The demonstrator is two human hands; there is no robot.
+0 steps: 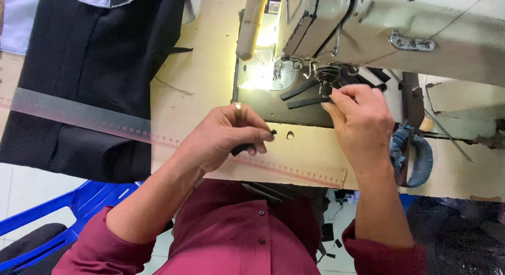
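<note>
Maroon shirt [247,243] sits nearest, both my sleeves pushed up; just beyond it my left hand [223,138] is curled shut on a short black strip [252,143], its tip poking out past the fingertips over the near edge of the table [210,70]; my right hand [360,122], farther right, pinches the end of another black strip [307,101] lying under the presser foot [326,85] of the sewing machine [400,27]; I judge this the positioning step, the strip being set for stitching; the next move calls for aligning its end squarely under the needle; a clear ruler [79,114] lies left across black fabric [84,59].
</note>
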